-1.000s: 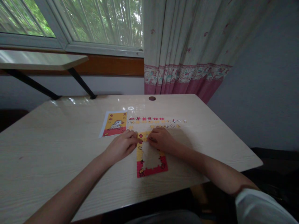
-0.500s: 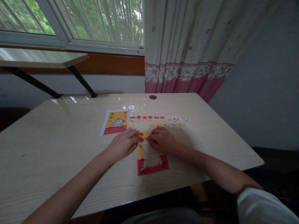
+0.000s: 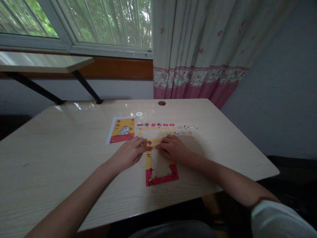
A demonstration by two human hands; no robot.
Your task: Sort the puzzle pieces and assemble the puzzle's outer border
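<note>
A half-built jigsaw frame (image 3: 160,175), yellow above and red below with an unfilled middle, lies on the pale wooden table (image 3: 61,158). My left hand (image 3: 128,153) rests at its upper left corner, fingers curled and pressing on the pieces there. On the upper right side sits my right hand (image 3: 174,148), fingers bent and pinched together at the top edge. What the fingertips hold, if anything, is hidden. Loose puzzle pieces (image 3: 165,127) lie in rows just beyond the hands.
A reference picture card (image 3: 122,129) with a white animal on yellow and red lies left of the loose pieces. A cable hole (image 3: 161,103) marks the table's far edge. Behind are a window, a pink-hemmed curtain (image 3: 198,49) and a small shelf (image 3: 42,62).
Both hands stay at the top of the puzzle frame with only slight finger shifts. The view has moved a little.
</note>
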